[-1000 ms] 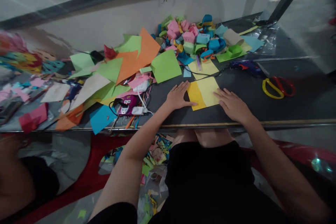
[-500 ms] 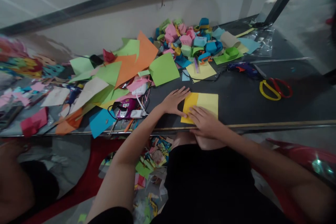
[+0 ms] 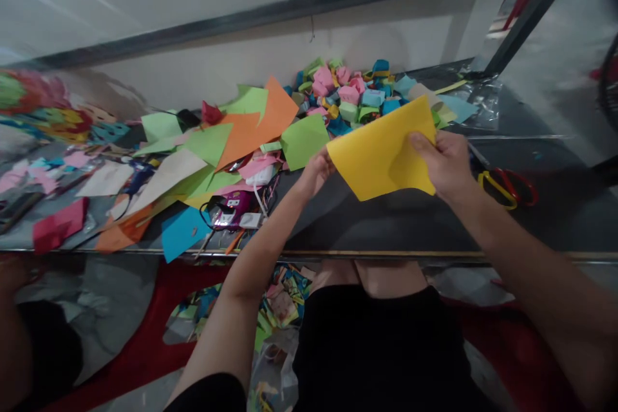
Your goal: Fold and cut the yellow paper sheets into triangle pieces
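A yellow sheet of paper is held up, tilted, above the dark tabletop. My right hand pinches its right side, thumb on the near face and the other fingers mostly behind. At the sheet's left edge, my left hand is closed on the corner, its fingertips partly hidden by the paper. Scissors with one yellow and one red handle lie to the right of my right hand. Behind the sheet is a heap of small folded paper pieces in pink, blue and green.
Green paper and orange paper spread over the table's left half. A purple power strip with plugs sits left of my arm. Paper scraps fill a bag below the table edge. Another person's arm shows at far left.
The yellow paper, lying partly folded on the table under both hands, is now lifted and opened out. My right hand rose to the right with it; my left hand moved to its left edge.
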Motion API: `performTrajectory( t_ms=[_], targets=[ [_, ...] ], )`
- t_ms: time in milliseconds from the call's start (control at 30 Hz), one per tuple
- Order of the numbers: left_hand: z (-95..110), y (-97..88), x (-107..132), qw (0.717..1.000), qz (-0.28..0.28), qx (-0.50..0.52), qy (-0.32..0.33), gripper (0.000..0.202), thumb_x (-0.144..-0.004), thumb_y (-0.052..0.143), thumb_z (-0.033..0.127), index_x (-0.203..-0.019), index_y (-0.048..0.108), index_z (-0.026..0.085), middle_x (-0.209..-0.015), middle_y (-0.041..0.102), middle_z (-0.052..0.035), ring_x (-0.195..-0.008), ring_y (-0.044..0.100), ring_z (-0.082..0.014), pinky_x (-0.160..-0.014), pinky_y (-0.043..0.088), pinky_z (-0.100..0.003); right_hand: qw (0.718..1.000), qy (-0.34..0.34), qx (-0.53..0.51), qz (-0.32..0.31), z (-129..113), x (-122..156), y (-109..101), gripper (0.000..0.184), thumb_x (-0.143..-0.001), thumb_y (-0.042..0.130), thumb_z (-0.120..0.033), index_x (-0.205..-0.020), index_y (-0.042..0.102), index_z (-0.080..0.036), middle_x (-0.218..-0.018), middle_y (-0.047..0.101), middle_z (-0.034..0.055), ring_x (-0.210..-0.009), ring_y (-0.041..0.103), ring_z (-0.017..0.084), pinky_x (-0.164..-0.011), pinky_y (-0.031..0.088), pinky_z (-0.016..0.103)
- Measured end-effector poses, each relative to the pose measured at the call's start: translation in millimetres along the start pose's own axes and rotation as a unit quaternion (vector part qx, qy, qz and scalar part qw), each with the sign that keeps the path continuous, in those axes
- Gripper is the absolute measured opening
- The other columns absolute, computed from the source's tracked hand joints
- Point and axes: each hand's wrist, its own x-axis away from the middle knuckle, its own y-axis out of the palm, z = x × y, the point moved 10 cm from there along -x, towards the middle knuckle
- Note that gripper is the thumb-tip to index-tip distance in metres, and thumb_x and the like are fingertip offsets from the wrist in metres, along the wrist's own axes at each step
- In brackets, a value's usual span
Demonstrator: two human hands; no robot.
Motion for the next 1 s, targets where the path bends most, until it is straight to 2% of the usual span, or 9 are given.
performTrajectory(
  t_ms=[67, 133, 233, 367, 533, 700, 867, 933, 1000],
  targets=[
    [-2.2, 0.6, -25.0, 0.997, 0.030, 0.055, -0.034, 0.091, -0.071, 0.057, 0.089, -0.124, 0.067, 0.016, -0.118, 0.075, -0.0158, -0.117, 0.069, -0.0329, -0.095, 0.059, -0.045, 0.996, 0.058, -0.073, -0.015, 29.1, -21.3, 15.0, 0.039, -0.083, 0.072, -0.059, -0.075, 0.067, -0.022, -0.079, 0.073, 0.0058, -0.079, 0.074, 0.025, -0.069, 0.061, 0.038],
    [-6.8, -3.1, -44.6, 0.994, 0.058, 0.073, -0.052, 0.074, -0.069, 0.072, 0.077, -0.107, 0.073, 0.015, -0.104, 0.078, -0.0136, -0.105, 0.073, -0.0303, -0.089, 0.060, -0.041, 0.987, 0.117, -0.100, -0.041, 64.4, -30.7, 30.3, 0.038, -0.080, 0.075, -0.059, -0.076, 0.068, -0.021, -0.079, 0.075, 0.0068, -0.084, 0.075, 0.027, -0.072, 0.063, 0.042],
    [-24.3, -11.2, -59.2, 0.990, 0.086, 0.074, -0.080, 0.058, -0.069, 0.081, 0.064, -0.095, 0.076, 0.013, -0.095, 0.078, -0.0124, -0.098, 0.074, -0.0273, -0.085, 0.060, -0.037, 0.973, 0.170, -0.145, -0.060, 108.1, -31.6, 41.7, 0.039, -0.070, 0.083, -0.057, -0.079, 0.070, -0.021, -0.084, 0.078, 0.0072, -0.088, 0.077, 0.029, -0.077, 0.064, 0.044],
    [-57.6, -17.5, -58.3, 0.984, 0.110, 0.071, -0.119, 0.050, -0.066, 0.086, 0.054, -0.091, 0.077, 0.011, -0.090, 0.078, -0.0113, -0.088, 0.074, -0.0234, -0.080, 0.060, -0.035, 0.964, 0.199, -0.161, -0.069, 141.8, -25.1, 46.7, 0.042, -0.061, 0.089, -0.055, -0.078, 0.071, -0.021, -0.082, 0.078, 0.0068, -0.084, 0.077, 0.027, -0.078, 0.064, 0.043],
    [-71.5, -18.4, -53.7, 0.984, 0.136, 0.066, -0.089, 0.048, -0.069, 0.084, 0.057, -0.091, 0.077, 0.015, -0.093, 0.079, -0.0100, -0.087, 0.073, -0.0209, -0.079, 0.059, -0.033, 0.971, 0.184, -0.134, -0.068, 151.8, -23.0, 48.1, 0.042, -0.066, 0.085, -0.060, -0.079, 0.071, -0.022, -0.084, 0.078, 0.0075, -0.089, 0.076, 0.027, -0.074, 0.063, 0.039],
    [-77.4, -4.6, -52.4, 0.986, 0.112, 0.080, -0.092, 0.050, -0.070, 0.082, 0.062, -0.090, 0.076, 0.016, -0.091, 0.079, -0.0100, -0.091, 0.073, -0.0224, -0.081, 0.060, -0.035, 0.979, 0.164, -0.109, -0.049, 148.6, -24.1, 41.3, 0.042, -0.070, 0.080, -0.061, -0.080, 0.071, -0.021, -0.086, 0.078, 0.0095, -0.091, 0.076, 0.030, -0.075, 0.064, 0.042],
    [-64.8, -21.3, -54.4, 0.985, 0.152, 0.067, -0.052, 0.052, -0.077, 0.078, 0.060, -0.106, 0.076, 0.018, -0.110, 0.078, -0.0110, -0.106, 0.072, -0.0229, -0.091, 0.058, -0.034, 0.974, 0.182, -0.112, -0.075, 148.3, -20.8, 50.2, 0.040, -0.066, 0.084, -0.056, -0.074, 0.070, -0.020, -0.082, 0.078, 0.0088, -0.087, 0.077, 0.029, -0.074, 0.064, 0.041],
    [-59.6, -24.4, -55.1, 0.987, 0.135, 0.066, -0.053, 0.056, -0.078, 0.075, 0.063, -0.113, 0.075, 0.019, -0.118, 0.077, -0.0114, -0.106, 0.073, -0.0231, -0.092, 0.057, -0.034, 0.969, 0.199, -0.097, -0.107, 149.0, -16.7, 57.7, 0.039, -0.066, 0.085, -0.056, -0.076, 0.072, -0.020, -0.080, 0.078, 0.0076, -0.086, 0.077, 0.028, -0.071, 0.064, 0.038],
    [-61.4, -17.1, -54.7, 0.991, 0.078, 0.049, -0.093, 0.056, -0.076, 0.075, 0.065, -0.106, 0.078, 0.018, -0.110, 0.079, -0.0130, -0.095, 0.074, -0.0230, -0.085, 0.059, -0.034, 0.962, 0.216, -0.081, -0.144, 148.7, -11.3, 64.8, 0.041, -0.064, 0.087, -0.057, -0.077, 0.075, -0.020, -0.078, 0.078, 0.0065, -0.082, 0.077, 0.027, -0.066, 0.063, 0.036]
  ],
)
